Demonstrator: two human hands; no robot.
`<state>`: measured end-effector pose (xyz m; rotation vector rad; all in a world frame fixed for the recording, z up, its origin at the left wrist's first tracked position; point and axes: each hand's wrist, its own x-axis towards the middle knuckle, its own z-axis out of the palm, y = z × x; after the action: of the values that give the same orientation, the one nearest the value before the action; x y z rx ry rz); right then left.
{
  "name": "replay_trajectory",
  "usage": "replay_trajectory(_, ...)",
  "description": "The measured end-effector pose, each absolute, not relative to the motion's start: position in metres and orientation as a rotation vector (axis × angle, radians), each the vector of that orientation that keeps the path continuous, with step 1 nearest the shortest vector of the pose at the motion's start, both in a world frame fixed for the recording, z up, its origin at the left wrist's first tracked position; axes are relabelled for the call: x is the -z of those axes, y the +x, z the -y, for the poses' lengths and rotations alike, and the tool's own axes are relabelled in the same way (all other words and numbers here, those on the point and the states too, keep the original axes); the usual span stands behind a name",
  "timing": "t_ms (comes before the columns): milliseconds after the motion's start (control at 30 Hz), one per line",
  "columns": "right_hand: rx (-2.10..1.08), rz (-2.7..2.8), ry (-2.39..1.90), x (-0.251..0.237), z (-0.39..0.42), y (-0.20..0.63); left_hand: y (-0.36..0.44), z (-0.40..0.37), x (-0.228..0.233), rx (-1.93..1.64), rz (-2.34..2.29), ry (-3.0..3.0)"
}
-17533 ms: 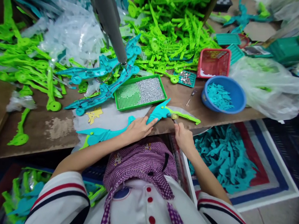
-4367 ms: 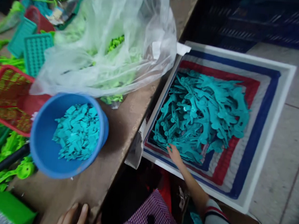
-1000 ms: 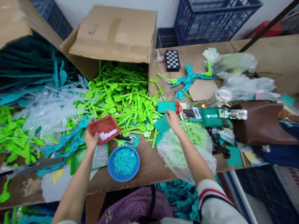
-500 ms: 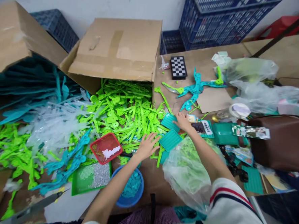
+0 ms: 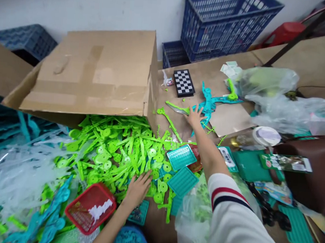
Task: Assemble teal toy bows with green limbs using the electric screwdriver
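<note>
The blue plastic parts (image 5: 207, 102) lie on the table (image 5: 168, 71) beyond the person's right hand (image 5: 195, 115), between the checkered board (image 5: 184, 82) and a brown sheet (image 5: 230, 119). They look light and fairly stiff, with smooth faces that may slide a little; their thin, pointed ends seem the likeliest places to bend or snap. The thick middle where they cross looks like the surest hold. The slim green piece (image 5: 177, 108) beside them has a clear strip along it, probably more flexible; its end nearest the hand offers an easy pinch.

The right arm stretches far forward, its striped sleeve (image 5: 229, 204) low over a plastic bag (image 5: 193, 218). The right hand is palm down with fingers spread, right by the end of the green piece and the near side of the blue parts; whether it touches either is unclear, and no grasp shows.

The left arm comes in past the red basket (image 5: 91, 208). The left hand (image 5: 138, 188) is palm down, fingers loosely spread and pinching nothing visible, at the edge of the heaped green parts (image 5: 106, 147). Those look light, rigid and prone to tangling, best taken by their round ends.
</note>
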<state>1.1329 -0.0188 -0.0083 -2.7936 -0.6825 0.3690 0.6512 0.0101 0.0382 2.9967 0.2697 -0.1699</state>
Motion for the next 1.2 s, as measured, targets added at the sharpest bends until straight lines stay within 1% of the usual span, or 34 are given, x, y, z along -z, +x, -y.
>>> replay_trajectory(100,-0.463,0.535,-2.764,0.027,0.036,1.155,0.646,-0.012,-0.037,0.144,-0.305,2.993)
replay_trajectory(233,-0.349,0.534,-2.760,0.038,0.073,1.172,0.640,-0.012,-0.032,0.109,-0.326,2.995)
replay_trajectory(300,-0.371,0.483,-2.780,0.036,0.088,1.176,0.640,-0.011,-0.029,0.095,-0.309,2.994)
replay_trajectory(400,-0.410,0.506,-2.809,0.028,0.102,1.178,0.645,-0.011,-0.027,0.101,-0.288,3.008)
replay_trajectory(533,-0.305,0.587,-2.840,0.015,0.114,1.175,0.647,-0.012,-0.025,0.151,-0.257,3.019)
replay_trajectory(600,-0.303,0.588,-2.890,0.010,0.117,1.171,0.647,-0.013,-0.024,0.179,-0.259,2.999)
replay_trajectory(733,-0.380,0.450,-2.991,0.007,0.112,1.161,0.646,-0.013,-0.021,0.297,-0.326,2.975)
replay_trajectory(900,-0.400,0.352,-3.000,0.000,0.106,1.154,0.646,-0.012,-0.020,0.384,-0.358,2.939)
replay_trajectory(1200,-0.413,0.426,-2.923,-0.047,0.117,1.167,0.650,-0.011,-0.021,0.373,-0.408,2.898)
